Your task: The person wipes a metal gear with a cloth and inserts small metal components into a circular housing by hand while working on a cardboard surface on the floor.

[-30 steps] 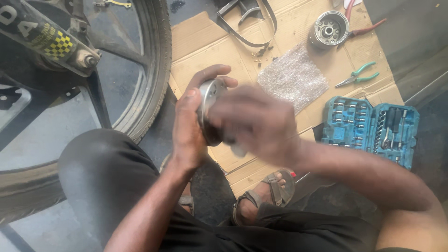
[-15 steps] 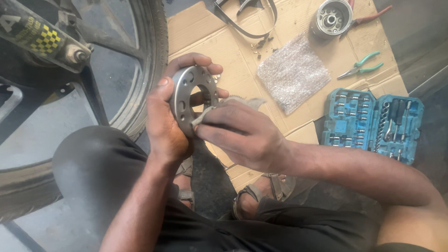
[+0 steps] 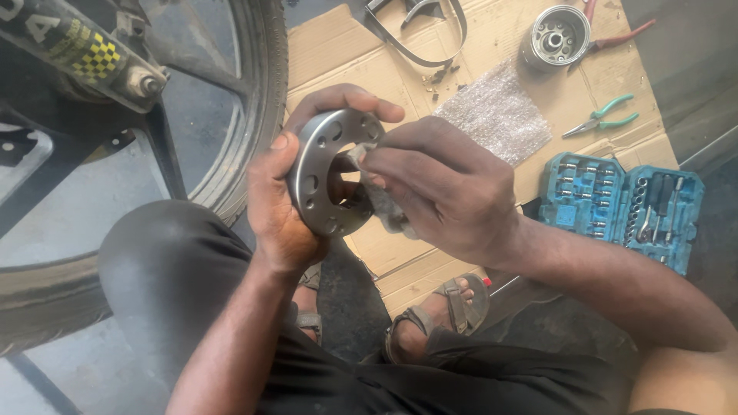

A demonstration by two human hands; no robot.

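- The left hand point(image 3: 280, 211) is cupped around the round grey metal ring plate with bolt holes point(image 3: 327, 173), thumb on the near face and fingers point(image 3: 346, 98) curled over the top rim, gripping it on edge above the person's knee.
- The right hand point(image 3: 446, 188) has its fingers closed on a small grey rag point(image 3: 378, 206), pinched and pressed into the plate's centre hole; its wrist comes in from the right, the back of the hand facing up.
- To do this wiping well, I judge the plate should stay clamped at the rim, clear of the bore, while the rag works all round its inner edge.
- Beyond the hands lies the flat brown cardboard sheet point(image 3: 330, 42) on the floor, a bubble-wrap piece point(image 3: 500, 115) mid-sheet.
- At its right edge: green-handled pliers point(image 3: 603, 119) and an open blue socket-set case point(image 3: 623, 207).
- At its far edge: a round metal hub point(image 3: 555, 34).
- Far left: a black motorcycle tyre point(image 3: 257, 100).
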